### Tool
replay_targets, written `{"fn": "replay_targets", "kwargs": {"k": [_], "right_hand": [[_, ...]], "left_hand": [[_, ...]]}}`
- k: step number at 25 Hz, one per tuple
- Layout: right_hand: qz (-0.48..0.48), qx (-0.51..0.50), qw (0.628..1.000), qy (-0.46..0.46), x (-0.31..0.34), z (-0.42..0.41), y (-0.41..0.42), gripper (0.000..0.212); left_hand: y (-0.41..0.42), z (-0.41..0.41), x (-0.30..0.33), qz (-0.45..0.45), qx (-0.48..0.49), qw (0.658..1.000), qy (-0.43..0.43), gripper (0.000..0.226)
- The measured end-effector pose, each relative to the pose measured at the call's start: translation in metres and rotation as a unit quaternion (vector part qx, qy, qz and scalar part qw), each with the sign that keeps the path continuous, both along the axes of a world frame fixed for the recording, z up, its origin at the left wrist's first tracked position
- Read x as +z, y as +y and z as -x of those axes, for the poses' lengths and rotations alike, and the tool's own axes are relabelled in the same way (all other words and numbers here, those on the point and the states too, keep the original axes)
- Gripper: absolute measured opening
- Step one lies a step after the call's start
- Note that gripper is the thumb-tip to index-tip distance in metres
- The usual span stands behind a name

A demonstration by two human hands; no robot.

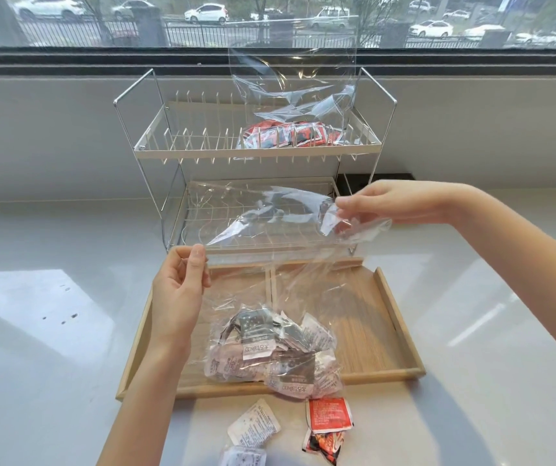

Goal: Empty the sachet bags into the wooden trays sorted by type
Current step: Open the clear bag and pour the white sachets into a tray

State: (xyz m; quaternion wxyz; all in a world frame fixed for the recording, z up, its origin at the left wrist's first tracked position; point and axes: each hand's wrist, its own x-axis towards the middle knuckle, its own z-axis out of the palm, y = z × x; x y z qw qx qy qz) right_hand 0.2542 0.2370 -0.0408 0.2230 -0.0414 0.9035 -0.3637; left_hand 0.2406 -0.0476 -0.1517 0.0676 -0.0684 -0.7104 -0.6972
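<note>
From the head camera, your left hand (178,290) is raised over the left end of the wooden tray (394,317), thumb and forefinger pinched on the near edge of a clear plastic bag (269,230); the other fingers are curled loosely behind. Your right hand (380,203) reaches in from the right, its fingertips (347,210) closed on the opposite edge of the same bag, with crumpled film bunched just under them. Between the two grips the bag's mouth is stretched wide, and its body hangs down toward you.

The bag's bottom sags onto the tray's left compartment, weighted by a heap of grey-and-white sachets (269,351) still inside the film. That heap spills over the tray's near rim. The tray's right compartment shows bare wood through the plastic; a thin divider (268,280) separates the two halves.

On the white counter (51,331) in front of the tray lie loose packets: a white sachet (253,427), a red sachet (328,415) with a second crumpled red-and-black one (322,447) touching it below, and another pale packet (244,457) cut off by the frame's bottom edge.

Behind the tray stands a white two-tier wire rack (256,149). Its upper shelf holds a second clear bag (296,85), standing open, with red sachets (290,136) piled in its bottom at the shelf's right half. The lower shelf is seen only through the bag you hold, so I cannot tell what lies there.
</note>
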Motion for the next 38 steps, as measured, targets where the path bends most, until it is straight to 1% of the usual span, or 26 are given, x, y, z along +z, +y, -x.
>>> {"fn": "replay_targets", "kwargs": {"k": [1, 2, 3, 4, 8, 12, 13, 14, 15, 17, 18, 19, 21, 24, 25, 26, 28, 30, 32, 34, 35, 37, 38], "right_hand": [[0.009, 0.005, 1.000, -0.011, 0.000, -0.001, 0.002, 0.049], [0.025, 0.002, 1.000, -0.002, 0.001, -0.003, 0.002, 0.038], [0.037, -0.007, 0.999, 0.021, 0.004, -0.003, 0.004, 0.029], [0.043, -0.019, 0.998, 0.051, 0.007, -0.004, 0.005, 0.025], [0.058, -0.052, 0.983, 0.169, 0.026, -0.003, 0.003, 0.025], [0.057, -0.103, 0.959, 0.256, 0.023, -0.002, -0.002, 0.010], [0.080, -0.129, 0.951, 0.271, 0.018, -0.002, -0.003, 0.013], [0.126, -0.170, 0.938, 0.274, 0.013, -0.001, -0.002, 0.017], [0.190, -0.221, 0.918, 0.270, 0.008, -0.002, 0.000, 0.021], [0.310, -0.308, 0.861, 0.259, -0.013, -0.006, 0.004, 0.025], [0.337, -0.338, 0.843, 0.248, -0.031, -0.010, 0.004, 0.027], [0.338, -0.357, 0.840, 0.230, -0.053, -0.016, 0.004, 0.030], [0.292, -0.365, 0.867, 0.170, -0.103, -0.032, -0.004, 0.042], [0.228, -0.346, 0.908, 0.060, -0.161, -0.058, -0.026, 0.064], [0.204, -0.329, 0.921, 0.033, -0.175, -0.065, -0.032, 0.067], [0.185, -0.312, 0.932, 0.013, -0.185, -0.070, -0.039, 0.066], [0.175, -0.297, 0.939, -0.018, -0.198, -0.075, -0.049, 0.062], [0.164, -0.289, 0.943, -0.034, -0.205, -0.078, -0.056, 0.063], [0.149, -0.281, 0.947, -0.043, -0.207, -0.081, -0.061, 0.066], [0.148, -0.258, 0.953, -0.062, -0.208, -0.088, -0.064, 0.076], [0.143, -0.236, 0.959, -0.074, -0.208, -0.091, -0.066, 0.077], [0.120, -0.196, 0.970, -0.085, -0.209, -0.095, -0.068, 0.072], [0.113, -0.189, 0.972, -0.081, -0.210, -0.095, -0.068, 0.076]], "left_hand": [[-0.001, 0.000, 0.000, 0.000, 0.001, 1.000, -0.001, 0.023], [-0.001, 0.000, 0.000, 0.000, 0.001, 1.000, -0.002, 0.023], [-0.001, 0.000, 0.000, 0.000, -0.001, 1.000, -0.002, 0.023], [0.000, 0.001, 0.000, 0.000, -0.002, 1.000, -0.003, 0.023], [0.004, 0.001, 0.002, 0.003, -0.012, 1.000, 0.005, 0.025], [0.005, 0.003, 0.003, -0.008, -0.009, 1.000, 0.012, 0.026], [0.004, 0.004, 0.002, -0.011, -0.004, 1.000, 0.010, 0.027], [0.004, 0.005, 0.001, -0.014, 0.004, 1.000, 0.008, 0.027], [0.003, 0.006, 0.000, -0.017, 0.012, 1.000, 0.004, 0.027], [0.002, 0.008, -0.002, -0.031, 0.026, 0.999, -0.005, 0.029], [0.002, 0.010, -0.003, -0.037, 0.029, 0.999, -0.009, 0.029], [0.003, 0.012, -0.003, -0.040, 0.029, 0.999, -0.012, 0.029], [0.004, 0.014, -0.004, -0.041, 0.027, 0.999, -0.023, 0.025], [0.005, 0.018, -0.009, -0.043, 0.020, 0.998, -0.040, 0.019], [0.005, 0.019, -0.012, -0.041, 0.019, 0.998, -0.046, 0.018], [0.005, 0.019, -0.014, -0.039, 0.015, 0.998, -0.051, 0.016], [0.005, 0.016, -0.022, -0.027, 0.003, 0.997, -0.070, 0.017], [0.004, 0.012, -0.035, 0.018, -0.007, 0.995, -0.102, 0.035], [0.002, 0.003, -0.051, 0.080, -0.028, 0.984, -0.154, 0.057], [-0.001, -0.008, -0.067, 0.148, -0.079, 0.961, -0.218, 0.085], [-0.003, -0.014, -0.073, 0.183, -0.108, 0.946, -0.244, 0.096], [-0.006, -0.023, -0.080, 0.234, -0.150, 0.923, -0.266, 0.105], [-0.009, -0.024, -0.084, 0.247, -0.160, 0.919, -0.264, 0.106]]}}
